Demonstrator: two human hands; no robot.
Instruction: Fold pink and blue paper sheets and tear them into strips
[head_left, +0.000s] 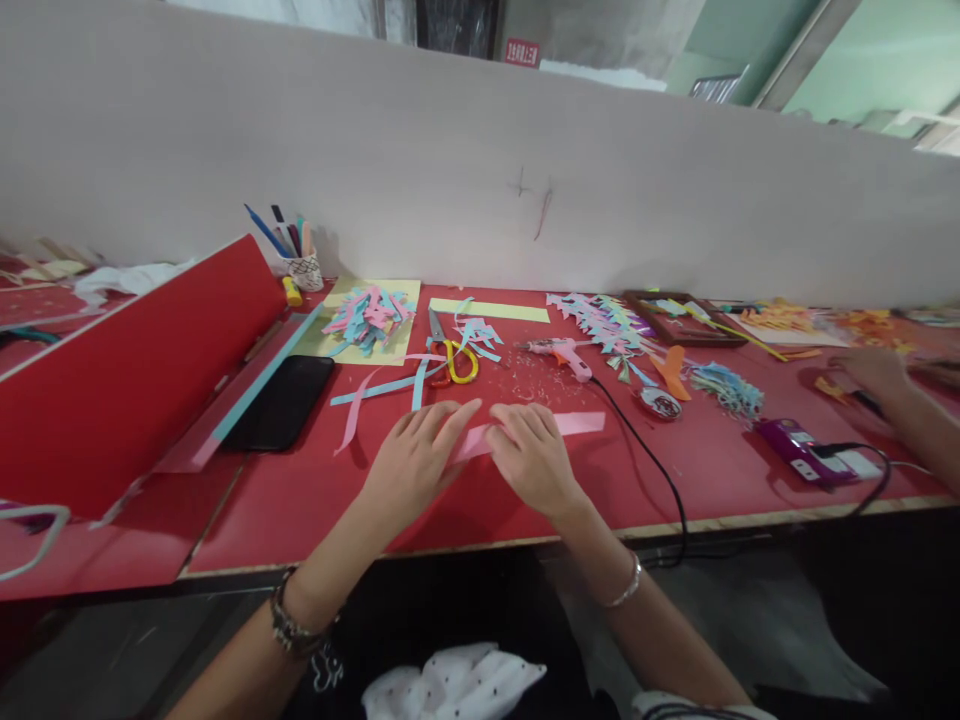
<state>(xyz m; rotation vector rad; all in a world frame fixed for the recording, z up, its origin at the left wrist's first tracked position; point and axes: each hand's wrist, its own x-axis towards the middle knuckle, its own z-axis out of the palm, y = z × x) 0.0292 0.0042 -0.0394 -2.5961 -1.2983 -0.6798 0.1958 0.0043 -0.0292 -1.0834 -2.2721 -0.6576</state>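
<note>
A pink paper strip (581,423) lies across the front of the red table, its right end flat on the surface. My left hand (420,445) is closed on the strip's left part, the thumb beneath hidden. Beside it, my right hand (529,450) grips the strip farther along with bent fingers. A short stretch of pink shows between the two hands. Just beyond them lie yellow-handled scissors (463,362), loose blue paper strips (375,390) and a curled pink strip (352,418). A pink glue gun (562,355) rests to the right, its black cord running off the table edge.
A black phone (281,405) and an upright red panel (142,370) stand left. Behind are a pen cup (304,270), a pile of cut paper (371,318) and fringed paper (600,320). At right are a purple power strip (802,452) and another person's hand (874,375).
</note>
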